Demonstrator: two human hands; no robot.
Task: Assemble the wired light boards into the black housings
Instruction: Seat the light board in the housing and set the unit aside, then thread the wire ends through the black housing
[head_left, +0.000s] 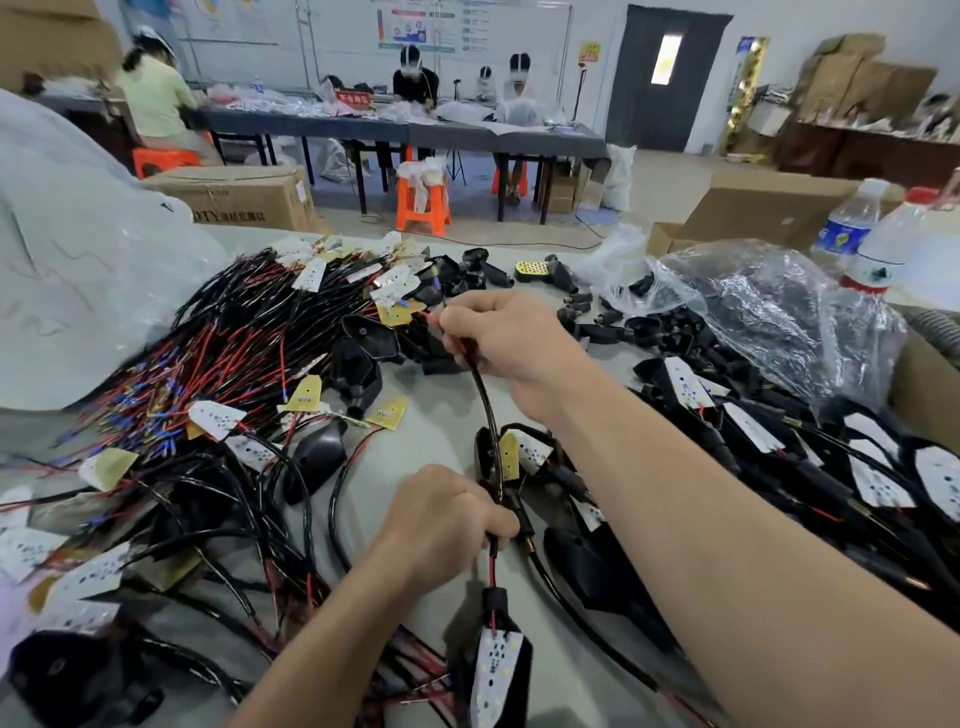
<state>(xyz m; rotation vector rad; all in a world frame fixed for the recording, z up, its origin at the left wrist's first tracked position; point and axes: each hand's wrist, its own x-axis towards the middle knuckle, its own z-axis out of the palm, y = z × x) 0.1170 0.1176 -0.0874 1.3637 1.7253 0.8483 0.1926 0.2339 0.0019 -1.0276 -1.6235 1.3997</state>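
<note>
A black sleeved cable (485, 410) runs taut between my two hands. My right hand (506, 338) pinches its far end, where the red wire shows. My left hand (447, 514) grips it lower down, near the table. Below my left hand the red and black wires enter a black housing (511, 670) that hangs close to me, with a white light board (496, 675) seated in it. Empty black housings (371, 338) lie in the middle of the table. Loose wired boards (215, 418) with red and black leads are heaped on the left.
Finished housings with white boards (878, 486) are piled on the right. A clear plastic bag (769, 306) of black parts lies behind them, with two water bottles (852, 218) beyond it. A grey sack (78, 260) stands at left. Cardboard boxes and other workers at tables are farther back.
</note>
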